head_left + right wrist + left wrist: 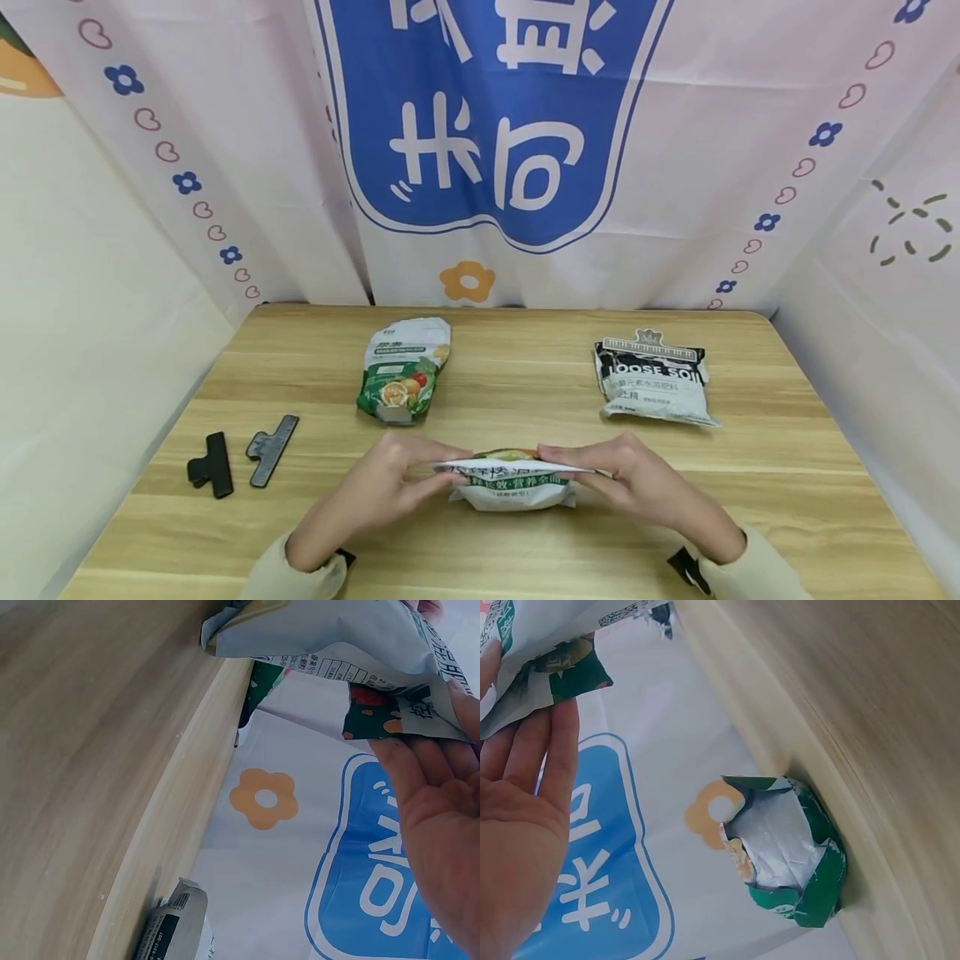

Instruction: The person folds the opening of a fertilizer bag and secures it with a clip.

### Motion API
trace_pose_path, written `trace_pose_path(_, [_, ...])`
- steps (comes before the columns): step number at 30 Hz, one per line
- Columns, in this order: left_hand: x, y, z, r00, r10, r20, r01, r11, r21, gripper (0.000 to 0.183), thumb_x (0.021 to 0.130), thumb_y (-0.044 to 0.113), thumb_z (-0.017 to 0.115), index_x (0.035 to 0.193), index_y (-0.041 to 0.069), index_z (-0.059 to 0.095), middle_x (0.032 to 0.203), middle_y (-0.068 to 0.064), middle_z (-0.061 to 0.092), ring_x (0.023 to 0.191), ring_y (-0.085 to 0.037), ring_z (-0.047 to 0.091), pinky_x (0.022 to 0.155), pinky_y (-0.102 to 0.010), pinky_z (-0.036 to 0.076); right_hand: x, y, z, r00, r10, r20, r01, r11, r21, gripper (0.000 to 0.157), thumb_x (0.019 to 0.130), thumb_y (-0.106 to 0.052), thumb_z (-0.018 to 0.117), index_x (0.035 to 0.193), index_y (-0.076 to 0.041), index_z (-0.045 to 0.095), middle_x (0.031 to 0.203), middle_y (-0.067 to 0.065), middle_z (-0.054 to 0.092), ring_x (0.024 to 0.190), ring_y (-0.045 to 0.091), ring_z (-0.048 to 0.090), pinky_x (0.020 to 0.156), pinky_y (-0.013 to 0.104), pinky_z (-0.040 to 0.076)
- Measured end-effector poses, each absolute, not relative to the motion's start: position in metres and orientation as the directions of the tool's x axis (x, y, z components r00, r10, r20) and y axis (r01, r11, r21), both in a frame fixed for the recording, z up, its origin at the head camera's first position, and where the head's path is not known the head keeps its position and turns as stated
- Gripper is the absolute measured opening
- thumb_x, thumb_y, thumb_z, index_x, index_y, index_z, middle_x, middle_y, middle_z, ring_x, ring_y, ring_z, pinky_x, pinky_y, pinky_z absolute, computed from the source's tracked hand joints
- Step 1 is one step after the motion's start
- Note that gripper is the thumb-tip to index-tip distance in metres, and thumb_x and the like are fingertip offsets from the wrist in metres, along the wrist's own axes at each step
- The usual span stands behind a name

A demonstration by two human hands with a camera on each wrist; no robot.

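A white and green printed bag (513, 497) stands at the near middle of the table, its top edge folded over toward the far side. My left hand (384, 482) pinches the left end of that fold, thumb on the near side and fingers beyond. At the right end my right hand (639, 482) pinches it the same way. In the left wrist view, the bag's folded flap (577, 671) lies over the fingers. The right wrist view shows the flap (375, 712) above the right fingers.
Behind the bag lies a white and green pouch (405, 371) with fruit pictures. A black-and-white bag (656, 392) at the right wears a clear clip (649, 345) along its top. Two loose clips, one black (217, 467) and one dark grey (273, 450), lie at the left.
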State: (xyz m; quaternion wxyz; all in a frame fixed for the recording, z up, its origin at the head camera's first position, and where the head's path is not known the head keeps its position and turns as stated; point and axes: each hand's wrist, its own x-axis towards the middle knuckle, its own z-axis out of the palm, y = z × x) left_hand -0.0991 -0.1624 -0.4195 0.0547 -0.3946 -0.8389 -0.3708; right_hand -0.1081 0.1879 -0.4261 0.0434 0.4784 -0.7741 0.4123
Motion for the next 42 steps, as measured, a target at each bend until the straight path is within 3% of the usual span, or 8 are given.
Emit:
trace_pose_path(3, [-0.097, -0.163, -0.417, -0.686, 0.628, 0.368, 0.699, 0.426, 0.574, 0.026, 0.098, 0.024, 0.076, 0.123, 0.015, 0.078, 0.114, -0.001, 0.081, 0.100, -0.013, 0.079, 0.084, -0.027, 0.064, -0.107, 0.188, -0.427, -0.513, -0.713, 0.478, -0.798, 0.191, -0.572, 0.046, 0.091, 0.007, 0.074, 0.135, -0.007, 0.071, 0.132, 0.012, 0.072, 0.114, 0.024, 0.075, 0.097, 0.018, 0.057])
trace_pose_path(10, [-0.092, -0.163, -0.413, -0.708, 0.599, 0.375, 0.690, 0.474, 0.546, 0.029, 0.095, 0.029, 0.079, 0.123, 0.022, 0.078, 0.117, 0.007, 0.080, 0.105, -0.009, 0.077, 0.090, -0.030, 0.064, -0.104, 0.188, -0.428, -0.454, -0.716, 0.530, -0.845, 0.158, -0.511, 0.052, 0.089, 0.011, 0.073, 0.138, -0.006, 0.068, 0.133, 0.014, 0.072, 0.114, 0.026, 0.075, 0.099, 0.019, 0.056])
trace_pose_path(16, [-0.087, -0.169, -0.415, -0.716, 0.547, 0.434, 0.697, 0.521, 0.493, 0.032, 0.090, 0.028, 0.084, 0.120, 0.017, 0.078, 0.121, 0.001, 0.078, 0.108, -0.015, 0.076, 0.090, -0.032, 0.064, -0.102, 0.188, -0.430, -0.436, -0.719, 0.542, -0.856, 0.144, -0.497, 0.055, 0.087, 0.012, 0.074, 0.139, -0.005, 0.068, 0.133, 0.015, 0.072, 0.115, 0.027, 0.075, 0.099, 0.020, 0.056])
trace_pose_path(23, [-0.080, -0.193, -0.410, -0.759, 0.463, 0.457, 0.650, 0.556, 0.517, 0.035, 0.086, 0.016, 0.088, 0.119, 0.020, 0.077, 0.115, 0.008, 0.071, 0.096, -0.008, 0.069, 0.075, -0.018, 0.060, -0.100, 0.189, -0.432, -0.419, -0.725, 0.546, -0.870, 0.150, -0.469, 0.054, 0.089, 0.010, 0.074, 0.140, -0.006, 0.067, 0.133, 0.014, 0.073, 0.117, 0.025, 0.074, 0.101, 0.020, 0.056])
trace_pose_path(32, [-0.083, -0.251, -0.403, -0.802, 0.266, 0.534, 0.501, 0.786, 0.361, 0.029, 0.081, 0.008, 0.089, 0.106, 0.019, 0.081, 0.105, 0.005, 0.078, 0.093, -0.020, 0.076, 0.091, -0.001, 0.047, -0.100, 0.190, -0.430, -0.415, -0.723, 0.553, -0.889, 0.191, -0.417, 0.044, 0.096, 0.001, 0.072, 0.139, -0.008, 0.069, 0.134, 0.011, 0.074, 0.117, 0.024, 0.075, 0.102, 0.021, 0.055])
trace_pose_path(35, [-0.085, -0.269, -0.404, -0.853, 0.195, 0.485, 0.402, 0.838, 0.369, 0.022, 0.086, 0.012, 0.086, 0.107, 0.018, 0.081, 0.108, -0.001, 0.078, 0.096, -0.028, 0.077, 0.084, -0.015, 0.057, -0.100, 0.190, -0.429, -0.409, -0.722, 0.558, -0.894, 0.194, -0.404, 0.040, 0.098, -0.002, 0.071, 0.137, -0.008, 0.070, 0.134, 0.011, 0.074, 0.119, 0.025, 0.074, 0.104, 0.021, 0.054])
trace_pose_path(39, [-0.089, -0.292, -0.408, -0.908, 0.137, 0.397, 0.304, 0.867, 0.396, 0.018, 0.095, 0.020, 0.080, 0.111, 0.015, 0.080, 0.115, -0.011, 0.077, 0.101, -0.038, 0.075, 0.080, -0.052, 0.061, -0.101, 0.191, -0.428, -0.401, -0.724, 0.561, -0.904, 0.213, -0.370, 0.034, 0.104, -0.013, 0.066, 0.137, -0.010, 0.070, 0.135, 0.011, 0.073, 0.121, 0.025, 0.074, 0.108, 0.020, 0.052])
trace_pose_path(42, [-0.093, -0.308, -0.414, -0.941, 0.117, 0.319, 0.249, 0.877, 0.412, 0.021, 0.099, 0.023, 0.075, 0.117, 0.010, 0.078, 0.121, -0.018, 0.075, 0.106, -0.043, 0.073, 0.083, -0.059, 0.059, -0.101, 0.191, -0.427, -0.393, -0.722, 0.569, -0.911, 0.219, -0.350, 0.033, 0.105, -0.016, 0.065, 0.138, -0.011, 0.070, 0.136, 0.011, 0.073, 0.123, 0.025, 0.073, 0.110, 0.020, 0.050])
